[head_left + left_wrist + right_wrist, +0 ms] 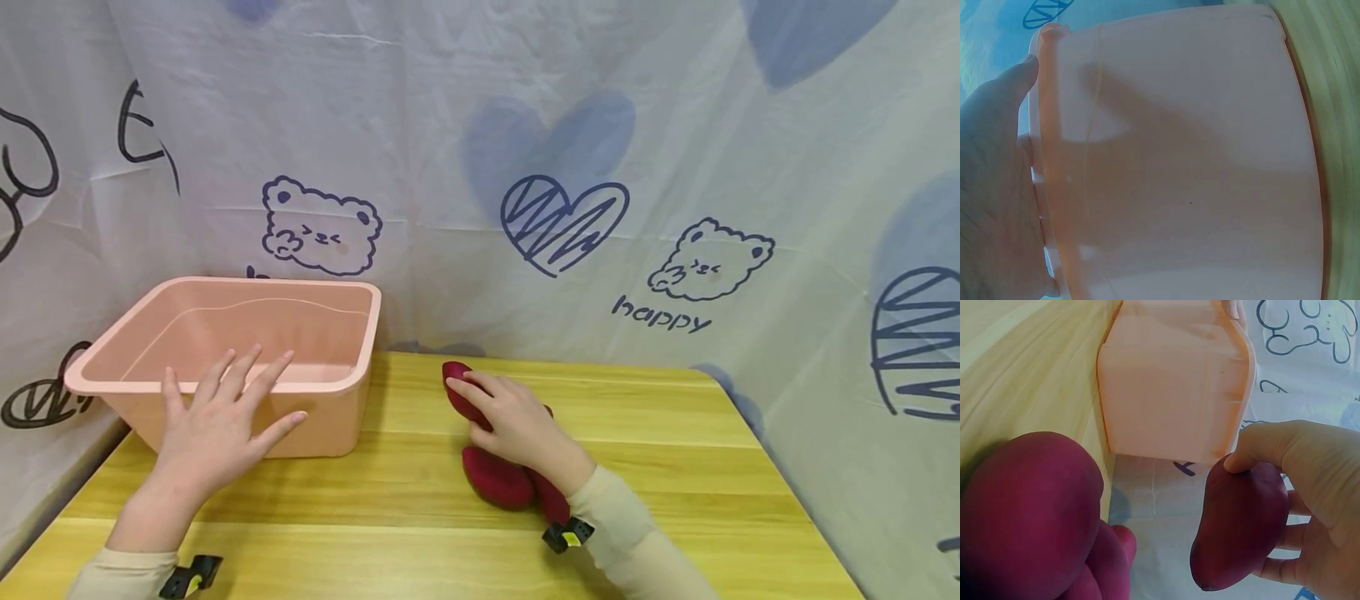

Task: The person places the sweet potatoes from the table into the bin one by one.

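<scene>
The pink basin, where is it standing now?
In the head view, the pink basin stands at left on the table, partly hidden behind the left hand.

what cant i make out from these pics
Head view: how many dark red pieces there are; the right hand covers part of the group.
Head view: the near floor of the bin; its front wall and the left hand hide it.
Left wrist view: the bin's inside, behind its outer wall.
Right wrist view: the nearest piece's full shape; the picture edges cut it.
</scene>
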Tool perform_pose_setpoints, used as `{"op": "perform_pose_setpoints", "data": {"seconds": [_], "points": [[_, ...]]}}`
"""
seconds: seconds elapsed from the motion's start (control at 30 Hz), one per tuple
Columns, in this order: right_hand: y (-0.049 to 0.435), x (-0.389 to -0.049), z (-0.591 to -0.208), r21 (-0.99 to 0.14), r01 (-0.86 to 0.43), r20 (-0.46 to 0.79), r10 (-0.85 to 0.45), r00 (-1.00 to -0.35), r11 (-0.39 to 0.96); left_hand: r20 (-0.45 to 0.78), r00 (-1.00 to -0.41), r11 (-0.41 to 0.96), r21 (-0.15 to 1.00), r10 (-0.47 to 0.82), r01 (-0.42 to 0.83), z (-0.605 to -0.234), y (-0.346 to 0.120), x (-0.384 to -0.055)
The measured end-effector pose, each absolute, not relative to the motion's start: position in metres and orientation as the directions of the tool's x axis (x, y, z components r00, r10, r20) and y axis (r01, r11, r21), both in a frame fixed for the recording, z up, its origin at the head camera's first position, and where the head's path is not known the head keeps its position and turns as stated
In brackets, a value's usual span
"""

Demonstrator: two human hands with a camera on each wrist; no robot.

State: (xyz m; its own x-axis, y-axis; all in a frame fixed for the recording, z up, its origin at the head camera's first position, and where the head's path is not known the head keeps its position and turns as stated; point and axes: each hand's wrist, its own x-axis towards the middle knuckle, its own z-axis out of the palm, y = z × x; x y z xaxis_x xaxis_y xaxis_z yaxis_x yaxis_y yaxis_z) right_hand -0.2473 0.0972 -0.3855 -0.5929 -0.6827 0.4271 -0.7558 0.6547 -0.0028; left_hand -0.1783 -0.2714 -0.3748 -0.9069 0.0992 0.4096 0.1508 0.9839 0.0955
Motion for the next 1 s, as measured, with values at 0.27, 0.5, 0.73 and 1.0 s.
{"op": "perform_pose_setpoints", "data": {"seconds": [0.27, 0.5, 0.73, 1.0], "points": [[0.085, -0.252, -0.383, 0.021, -0.771, 0.463, -0.689, -0.557, 0.637, 0.416, -0.904, 0.982, 0.108, 0.096, 0.153, -0.375, -0.272, -0.179], [0.075, -0.255, -0.377, -0.003, -0.763, 0.421, -0.691, -0.587, 0.646, 0.409, -0.908, 0.981, 0.115, 0.095, 0.154, -0.373, -0.272, -0.18], [0.064, -0.26, -0.372, -0.002, -0.773, 0.445, -0.692, -0.569, 0.634, 0.406, -0.909, 0.982, 0.115, 0.089, 0.147, -0.374, -0.271, -0.181], [0.052, -0.266, -0.361, 0.008, -0.783, 0.457, -0.699, -0.55, 0.622, 0.405, -0.909, 0.982, 0.111, 0.093, 0.151, -0.373, -0.272, -0.18]]}}
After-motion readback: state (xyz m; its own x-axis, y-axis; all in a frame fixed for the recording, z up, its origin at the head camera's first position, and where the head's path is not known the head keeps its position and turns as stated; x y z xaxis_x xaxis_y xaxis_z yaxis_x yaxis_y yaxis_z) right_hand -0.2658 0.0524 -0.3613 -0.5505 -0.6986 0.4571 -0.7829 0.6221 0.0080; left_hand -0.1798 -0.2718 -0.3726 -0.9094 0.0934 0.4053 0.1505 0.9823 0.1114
